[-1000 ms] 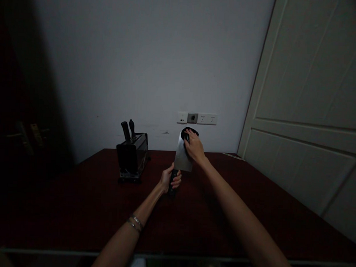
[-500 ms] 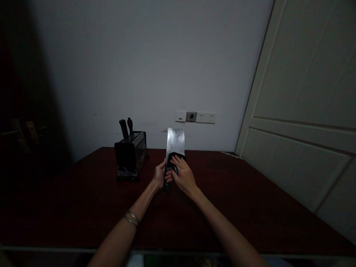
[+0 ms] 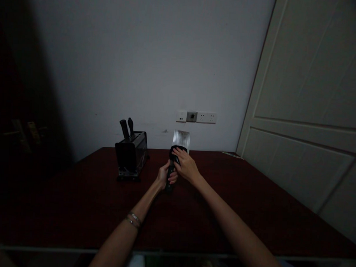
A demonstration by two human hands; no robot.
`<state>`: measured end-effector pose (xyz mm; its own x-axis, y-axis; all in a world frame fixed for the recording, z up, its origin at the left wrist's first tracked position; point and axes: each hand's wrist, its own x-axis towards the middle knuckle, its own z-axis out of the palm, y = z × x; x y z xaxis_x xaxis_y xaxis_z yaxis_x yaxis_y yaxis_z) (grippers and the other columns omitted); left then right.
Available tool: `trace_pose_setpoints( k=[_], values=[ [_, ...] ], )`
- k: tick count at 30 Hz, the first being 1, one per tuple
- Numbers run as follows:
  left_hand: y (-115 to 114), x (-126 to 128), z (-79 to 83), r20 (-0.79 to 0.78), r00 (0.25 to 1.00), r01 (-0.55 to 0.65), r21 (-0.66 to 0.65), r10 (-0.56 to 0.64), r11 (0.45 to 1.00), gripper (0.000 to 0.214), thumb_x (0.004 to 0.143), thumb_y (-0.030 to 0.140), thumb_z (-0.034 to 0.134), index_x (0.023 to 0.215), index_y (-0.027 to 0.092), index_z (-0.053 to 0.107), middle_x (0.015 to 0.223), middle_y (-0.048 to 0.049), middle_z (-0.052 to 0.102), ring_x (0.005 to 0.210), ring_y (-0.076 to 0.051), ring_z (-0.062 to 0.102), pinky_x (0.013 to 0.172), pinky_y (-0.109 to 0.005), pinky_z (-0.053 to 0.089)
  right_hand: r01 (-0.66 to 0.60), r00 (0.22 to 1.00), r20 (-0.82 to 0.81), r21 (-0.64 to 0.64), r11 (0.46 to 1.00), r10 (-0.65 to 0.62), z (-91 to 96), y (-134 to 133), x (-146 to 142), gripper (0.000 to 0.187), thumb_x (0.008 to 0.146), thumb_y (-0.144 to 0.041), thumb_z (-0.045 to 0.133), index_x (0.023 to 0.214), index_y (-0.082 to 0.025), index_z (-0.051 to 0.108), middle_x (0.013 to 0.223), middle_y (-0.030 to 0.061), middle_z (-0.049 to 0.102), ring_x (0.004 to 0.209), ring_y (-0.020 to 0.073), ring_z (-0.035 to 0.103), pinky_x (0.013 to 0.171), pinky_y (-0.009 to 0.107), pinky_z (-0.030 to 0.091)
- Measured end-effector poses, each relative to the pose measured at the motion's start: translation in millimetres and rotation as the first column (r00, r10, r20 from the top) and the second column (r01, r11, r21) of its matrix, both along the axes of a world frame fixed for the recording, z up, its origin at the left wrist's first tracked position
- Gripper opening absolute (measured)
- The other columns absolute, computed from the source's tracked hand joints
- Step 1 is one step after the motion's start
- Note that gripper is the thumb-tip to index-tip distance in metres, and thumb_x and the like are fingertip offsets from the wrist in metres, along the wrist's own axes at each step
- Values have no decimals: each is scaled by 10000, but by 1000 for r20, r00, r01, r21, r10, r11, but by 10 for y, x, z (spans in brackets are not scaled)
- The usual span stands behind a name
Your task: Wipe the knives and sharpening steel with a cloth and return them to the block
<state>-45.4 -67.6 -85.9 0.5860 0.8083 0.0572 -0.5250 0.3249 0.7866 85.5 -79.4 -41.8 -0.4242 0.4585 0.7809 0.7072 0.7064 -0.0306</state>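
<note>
My left hand (image 3: pixel 164 176) is closed around the dark handle of a cleaver (image 3: pixel 181 138), whose broad metal blade points up and away from me, leaning slightly right. My right hand (image 3: pixel 187 165) is closed on a black object (image 3: pixel 177 150) with a curved upper edge, held against the lower part of the blade. Its kind cannot be made out, as the fingers cover much of it. Both hands are above the dark red table (image 3: pixel 222 197).
A black knife block (image 3: pixel 130 155) with two dark handles sticking out stands on the table to the left. Behind is a pale wall with sockets (image 3: pixel 206 117). A white panelled door (image 3: pixel 307 114) borders the right side.
The cleaver has shifted a little right and now leans right. My right hand and the black object have moved slightly up, covering more of the blade. More of my left fingers shows.
</note>
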Motion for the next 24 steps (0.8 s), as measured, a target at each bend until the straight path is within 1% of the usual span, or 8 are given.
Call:
trace_pose_setpoints(
  k=[3,5,8,11,15,20,22,24],
  values=[
    [-3,-12,21,1,1000,-16,-1,16,1000,497,829,561,339,537,162,382,415,49,316,278,-43,238,278,-165,219,4,999,-44,14,1000,-3,10,9,-61,400,820,-197,459,1205,-118,532,1292,107,505,1266,213,367,1061,416,294],
    [2,-11,24,-16,997,-71,-19,71,997,475,827,538,355,534,165,380,410,49,319,274,-46,240,277,-165,223,-7,998,-64,15,1000,8,-40,-33,-93,388,825,-199,450,1192,-116,544,1275,108,521,1259,211,377,1064,413,290],
    [10,-1,22,-24,991,-131,-30,130,991,450,821,509,379,531,166,380,402,52,317,270,-42,234,276,-157,218,-40,999,-37,6,999,40,-110,-88,-101,396,820,-193,450,1198,-118,539,1271,108,525,1258,209,379,1065,415,289],
    [2,5,30,4,997,-73,-12,73,997,473,829,532,353,533,164,383,398,52,308,272,-41,225,274,-158,211,-20,1000,-17,5,1000,20,-74,-46,-78,415,819,-190,453,1222,-112,516,1295,116,499,1270,213,360,1066,419,284],
    [-5,2,46,53,998,44,18,-45,999,504,839,571,291,579,157,410,409,56,299,281,-39,194,270,-156,196,24,999,-29,15,1000,-24,100,137,-74,427,818,-179,454,1234,-98,502,1310,125,482,1275,214,351,1076,408,261],
    [8,18,24,30,993,109,61,-111,992,494,836,583,291,589,166,386,419,60,291,289,-42,182,271,-159,195,89,988,-127,3,996,-88,269,363,-68,429,815,-170,454,1236,-104,496,1326,132,462,1277,215,346,1065,413,274],
    [6,26,17,8,992,129,67,-130,989,494,833,586,292,586,167,383,421,61,289,291,-44,184,270,-161,191,110,981,-162,1,994,-108,301,396,-52,423,819,-174,451,1231,-89,499,1322,145,463,1276,221,348,1063,421,273],
    [2,26,17,-4,991,134,74,-134,988,494,832,588,290,590,167,386,424,60,290,292,-45,186,272,-162,185,97,982,-162,12,995,-94,299,372,-46,420,822,-180,454,1225,-74,503,1315,154,468,1275,223,348,1066,419,267]
  ],
)
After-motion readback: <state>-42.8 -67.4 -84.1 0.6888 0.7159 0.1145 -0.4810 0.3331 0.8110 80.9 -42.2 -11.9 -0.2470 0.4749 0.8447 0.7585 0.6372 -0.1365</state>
